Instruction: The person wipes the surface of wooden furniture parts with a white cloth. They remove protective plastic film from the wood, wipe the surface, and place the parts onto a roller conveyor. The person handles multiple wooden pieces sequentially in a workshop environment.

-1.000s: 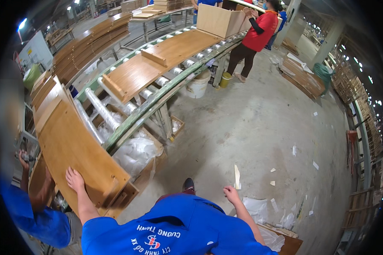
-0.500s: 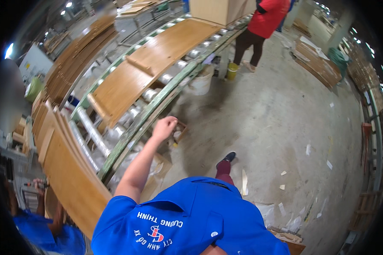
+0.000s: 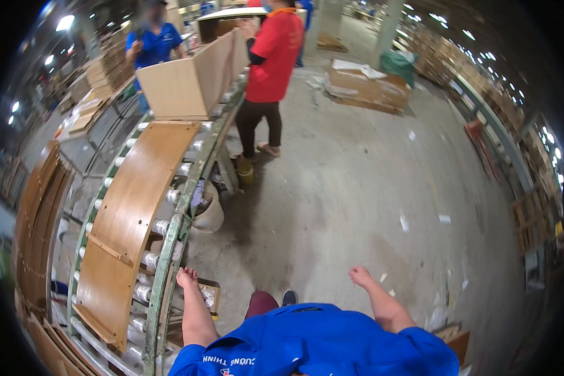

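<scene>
My left hand [image 3: 187, 277] hangs just right of the green rail [image 3: 169, 260] of a roller conveyor, fingers curled, with nothing visible in them. Out over the concrete floor, my right hand [image 3: 360, 276] is loosely closed, and no thing shows in it. A long brown wooden panel [image 3: 128, 188] lies on the rollers, left of my left hand. Two narrow wooden strips cross it: one strip [image 3: 108, 249] near its middle, the other strip [image 3: 94, 324] at its near end. Neither hand touches the panel.
A pale wooden cabinet [image 3: 172, 91] stands farther up the conveyor. A person in red [image 3: 272, 59] stands beside it; a person in blue [image 3: 158, 47] is behind. A white bucket [image 3: 210, 216] sits under the rail. Stacked brown panels [image 3: 37, 232] stand at left. Paper scraps [image 3: 404, 222] litter the floor.
My view has turned left along the conveyor, and the cabinet and people show more fully. My right hand has come into view. My left hand stays near the rail.
</scene>
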Available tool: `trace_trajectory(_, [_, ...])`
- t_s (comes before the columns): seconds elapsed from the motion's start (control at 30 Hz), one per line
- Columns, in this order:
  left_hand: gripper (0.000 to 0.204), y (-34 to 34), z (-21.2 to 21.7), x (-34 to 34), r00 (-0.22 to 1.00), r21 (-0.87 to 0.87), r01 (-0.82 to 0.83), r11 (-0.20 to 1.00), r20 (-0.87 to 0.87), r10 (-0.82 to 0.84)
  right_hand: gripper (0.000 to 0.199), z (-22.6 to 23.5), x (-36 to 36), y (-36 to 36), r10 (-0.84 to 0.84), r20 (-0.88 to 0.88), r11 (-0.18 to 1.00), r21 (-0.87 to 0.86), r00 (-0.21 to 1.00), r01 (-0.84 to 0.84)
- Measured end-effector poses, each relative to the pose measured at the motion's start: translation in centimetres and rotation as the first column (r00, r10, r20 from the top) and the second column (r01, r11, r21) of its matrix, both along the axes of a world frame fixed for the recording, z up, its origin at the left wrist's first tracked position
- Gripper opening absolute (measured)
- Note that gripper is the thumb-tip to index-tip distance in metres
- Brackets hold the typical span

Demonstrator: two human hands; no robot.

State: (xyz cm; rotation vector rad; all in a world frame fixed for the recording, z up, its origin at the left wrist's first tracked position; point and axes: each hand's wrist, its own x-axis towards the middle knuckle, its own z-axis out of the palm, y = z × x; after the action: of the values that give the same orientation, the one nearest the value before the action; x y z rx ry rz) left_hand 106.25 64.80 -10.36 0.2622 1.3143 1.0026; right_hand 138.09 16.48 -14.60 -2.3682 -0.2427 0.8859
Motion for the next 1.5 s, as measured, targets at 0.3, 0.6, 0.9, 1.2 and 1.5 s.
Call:
trace_trajectory(0.3, [0.032, 6.7, -1.0, 2.9, 0.976, -0.041, -0.095, 0.995, -0.201, 0.085, 0.036, -2.3, 4.6, 8.5, 0.392, 0.005, 0.906, -0.180, 0.920, -0.384])
trace_trajectory(0.6, [0.025, 9.4, -1.9, 4.8, 0.952, -0.052, -0.203, 0.978, -0.243, 0.185, 0.029, -2.1, 16.5, 21.9, 0.500, 0.027, 0.860, -0.134, 0.866, -0.492])
trace_trajectory(0.9, [0.010, 7.2, -2.3, 9.8, 0.644, 0.281, -0.239, 0.929, -0.670, 0.369, 0.033, 1.7, 23.3, 30.5, 0.612, 0.032, 0.787, 0.071, 0.790, -0.613])
trace_trajectory(1.2, [0.015, -0.1, -4.0, 28.5, 0.572, 0.334, -0.074, 0.940, -0.758, 0.314, 0.029, -0.5, 45.9, 15.7, 0.278, -0.223, 0.946, -0.106, 0.934, -0.307])
trace_trajectory(1.5, [0.030, -3.2, -6.7, 56.2, 0.951, 0.118, 0.287, 0.951, -0.155, -0.268, 0.028, 3.9, 67.5, 20.7, 0.176, -0.333, 0.909, 0.416, 0.926, -0.023])
